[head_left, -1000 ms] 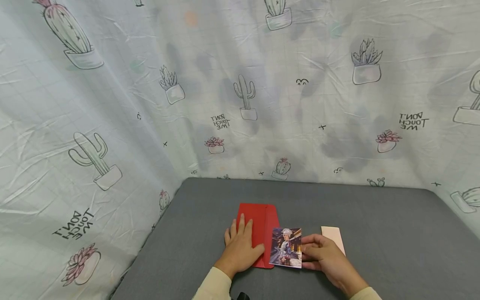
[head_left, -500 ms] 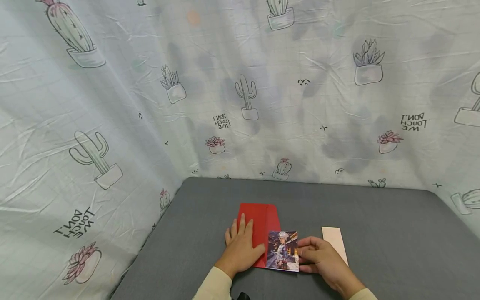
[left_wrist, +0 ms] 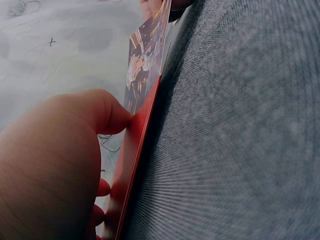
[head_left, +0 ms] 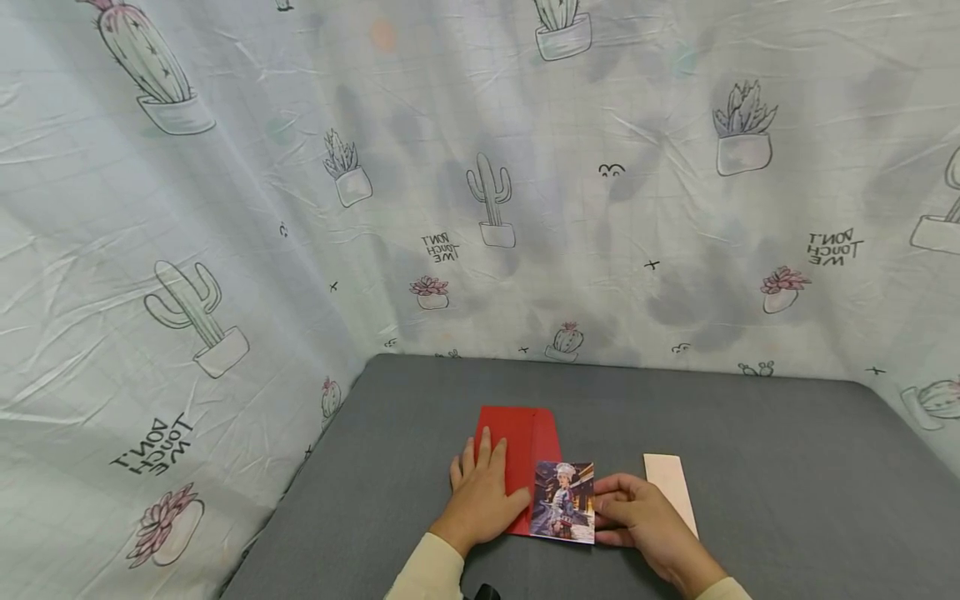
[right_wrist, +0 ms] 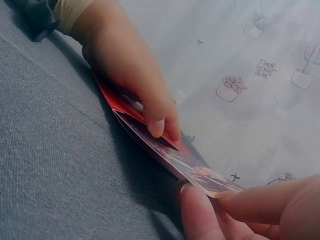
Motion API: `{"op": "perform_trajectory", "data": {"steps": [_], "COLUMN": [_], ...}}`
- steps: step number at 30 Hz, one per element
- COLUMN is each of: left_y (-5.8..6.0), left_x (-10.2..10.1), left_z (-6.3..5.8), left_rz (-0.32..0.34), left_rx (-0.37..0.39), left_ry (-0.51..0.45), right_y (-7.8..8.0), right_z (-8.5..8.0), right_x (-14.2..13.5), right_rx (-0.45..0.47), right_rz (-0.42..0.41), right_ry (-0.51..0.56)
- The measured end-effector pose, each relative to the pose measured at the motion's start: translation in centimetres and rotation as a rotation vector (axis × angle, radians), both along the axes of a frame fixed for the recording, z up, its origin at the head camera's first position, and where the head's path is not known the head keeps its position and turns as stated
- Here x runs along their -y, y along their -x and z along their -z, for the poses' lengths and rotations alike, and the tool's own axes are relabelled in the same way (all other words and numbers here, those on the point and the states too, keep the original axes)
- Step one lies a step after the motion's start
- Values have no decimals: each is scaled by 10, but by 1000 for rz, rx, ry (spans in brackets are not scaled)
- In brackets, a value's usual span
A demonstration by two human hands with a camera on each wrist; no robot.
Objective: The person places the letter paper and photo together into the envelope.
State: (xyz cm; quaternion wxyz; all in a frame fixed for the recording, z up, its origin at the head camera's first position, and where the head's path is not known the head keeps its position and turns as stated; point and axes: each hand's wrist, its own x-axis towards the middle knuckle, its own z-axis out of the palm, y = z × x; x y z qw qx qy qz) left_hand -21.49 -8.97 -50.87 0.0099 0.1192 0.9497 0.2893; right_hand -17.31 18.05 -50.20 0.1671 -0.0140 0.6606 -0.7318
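A red envelope (head_left: 517, 425) lies on the grey table, its flap (head_left: 546, 433) folded out to the right. My left hand (head_left: 480, 500) rests on the envelope with fingers spread, the thumb near the opening edge. A printed photo card (head_left: 562, 500) of a figure in a white headdress overlaps the flap, its left edge at the envelope's opening. My right hand (head_left: 648, 525) pinches the card's right edge between thumb and fingers. In the right wrist view, the photo card (right_wrist: 200, 175) slants from those fingertips toward the left hand and the red paper.
A pale peach strip of card or paper (head_left: 670, 482) lies on the table (head_left: 780, 467) just behind my right hand. A cactus-print curtain (head_left: 570, 250) hangs behind the table and along its left side. A small black object (head_left: 486, 592) shows at the bottom edge.
My right hand has moved the photo card a little to the left and toward me, farther over the flap to the envelope's opening. The left hand has stayed on the envelope.
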Motion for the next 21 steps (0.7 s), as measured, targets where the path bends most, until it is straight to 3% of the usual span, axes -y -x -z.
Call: {"op": "perform_trajectory", "data": {"steps": [6,21], "left_y": [0,0], "left_x": [-1,-1], "left_z": [-1,-1], "left_rz": [-4,5], "left_rx": [-5,-9], "left_ry": [4,-5], "right_y": [0,-5], "right_z": [2,2], "right_x": [2,14], "right_rx": [-11,-65], "right_rz": [-11,103], "right_ry": [3,-139]}}
